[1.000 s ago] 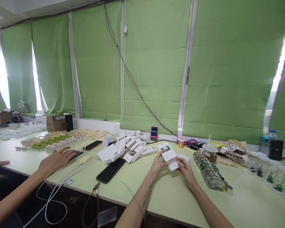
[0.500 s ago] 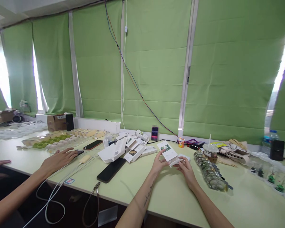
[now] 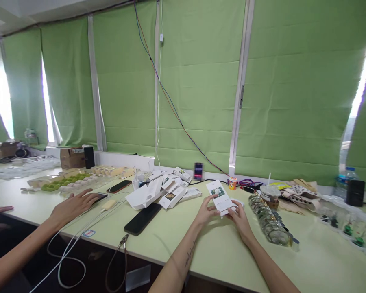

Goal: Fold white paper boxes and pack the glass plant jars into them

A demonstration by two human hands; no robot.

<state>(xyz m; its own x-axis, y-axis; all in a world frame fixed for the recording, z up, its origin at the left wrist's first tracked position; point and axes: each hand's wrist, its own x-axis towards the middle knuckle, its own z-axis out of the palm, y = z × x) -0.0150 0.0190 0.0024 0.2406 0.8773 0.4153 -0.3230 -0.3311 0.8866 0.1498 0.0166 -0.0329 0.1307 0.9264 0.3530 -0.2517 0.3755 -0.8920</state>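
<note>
Above the pale table, both of my hands hold a small white printed box (image 3: 220, 198) with a picture of a plant or flower on its front. My left hand (image 3: 206, 211) grips its left edge, with the thumb near the lower part. On the lower right corner are the fingers of my right hand (image 3: 238, 217), closed at the bottom end. Behind my right fingers a pale, light-blue or white item (image 3: 238, 202) shows only in part. Left of my hands lies a pile of similar white boxes (image 3: 172, 195), some with flaps open.
A black phone (image 3: 142, 218) lies by the pile. Right of my hands are a row of glass jars (image 3: 270, 221), a lidded cup with straw (image 3: 270, 193) and clear plastic cups (image 3: 350, 228). At left, another person's hand (image 3: 75, 205) rests on a phone near white cables (image 3: 88, 224).
The box has shifted slightly right and turned more upright. Its bottom flap, loose and sticking out before, now appears folded in under my right fingers.
</note>
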